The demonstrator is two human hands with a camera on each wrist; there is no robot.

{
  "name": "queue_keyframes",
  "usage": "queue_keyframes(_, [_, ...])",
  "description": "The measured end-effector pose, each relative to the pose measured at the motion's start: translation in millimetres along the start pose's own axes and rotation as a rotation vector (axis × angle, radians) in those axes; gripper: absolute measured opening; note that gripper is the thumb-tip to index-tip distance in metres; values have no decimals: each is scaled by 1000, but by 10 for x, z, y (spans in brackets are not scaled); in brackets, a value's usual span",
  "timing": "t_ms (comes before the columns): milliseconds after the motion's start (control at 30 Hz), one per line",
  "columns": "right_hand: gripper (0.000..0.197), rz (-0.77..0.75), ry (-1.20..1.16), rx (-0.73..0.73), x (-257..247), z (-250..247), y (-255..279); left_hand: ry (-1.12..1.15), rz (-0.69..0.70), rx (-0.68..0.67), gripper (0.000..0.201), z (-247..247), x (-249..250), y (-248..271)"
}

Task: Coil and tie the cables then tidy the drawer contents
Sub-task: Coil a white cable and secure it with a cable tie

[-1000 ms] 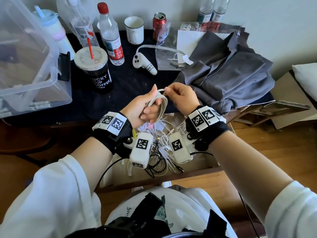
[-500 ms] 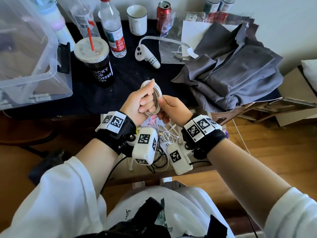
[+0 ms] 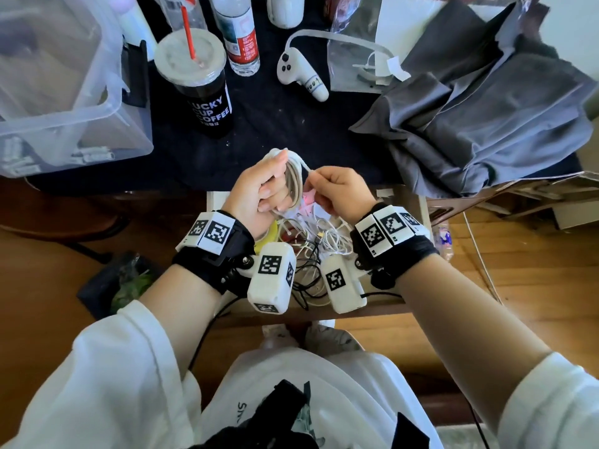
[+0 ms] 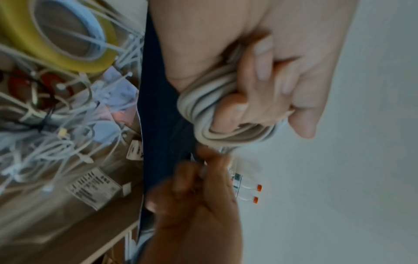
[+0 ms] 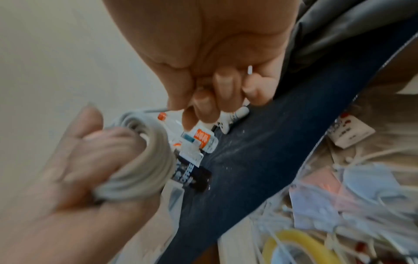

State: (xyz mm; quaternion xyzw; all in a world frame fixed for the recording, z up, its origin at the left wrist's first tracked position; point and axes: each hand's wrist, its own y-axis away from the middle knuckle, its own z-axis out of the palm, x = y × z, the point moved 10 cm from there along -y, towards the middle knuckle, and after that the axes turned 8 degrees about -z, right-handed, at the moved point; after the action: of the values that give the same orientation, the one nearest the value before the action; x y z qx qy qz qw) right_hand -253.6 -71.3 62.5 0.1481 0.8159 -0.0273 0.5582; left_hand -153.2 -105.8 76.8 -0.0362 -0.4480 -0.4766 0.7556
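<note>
1. Cable coil [image 3: 293, 179], pale grey, sits above the open drawer [image 3: 418, 205], gripped in the left hand [image 3: 259, 192] with fingers curled through its loops.
2. Right hand [image 3: 340, 192] pinches the loose end, probably the plug, though blur hides it.
3. Keep the loops squeezed flat; wrap the tail tightly across them.
4. Count: one coil in hand, one yellow tape roll [image 4: 68, 41], and many tangled cables [image 3: 327, 238] in the drawer.

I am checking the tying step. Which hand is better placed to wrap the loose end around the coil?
Probably the right hand: it already pinches the loose strand leading off the coiled cable, while the left hand grips the coil and holds its loops together.
</note>
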Motion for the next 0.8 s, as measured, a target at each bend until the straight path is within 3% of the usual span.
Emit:
queue_keyframes(133, [36, -34, -245, -130, -141, 380, 75, 171, 61, 59, 41, -89, 49, 7])
queue_keyframes(233, [33, -27, -333, -177, -191, 529, 112, 167, 52, 107, 39, -186, 35, -10])
queue_keyframes(367, [25, -26, -204, -194, -147, 637, 117, -44, -32, 147, 38, -326, -63, -37])
queue_keyframes(467, [18, -39, 40, -159, -52, 629, 50, -170, -74, 205, 35, -439, -136, 19])
queue_keyframes(567, [21, -21, 185, -160, 17, 702, 8, -251, -80, 240, 34, -611, -168, 52])
queue_keyframes(700, [23, -34, 84, -185, -54, 981, -22, -6, -162, 183, 40, -798, -265, 122])
queue_keyframes(800, [27, 17, -14, -191, -34, 1169, -31, 136, -258, 18, 75, -775, -340, 204])
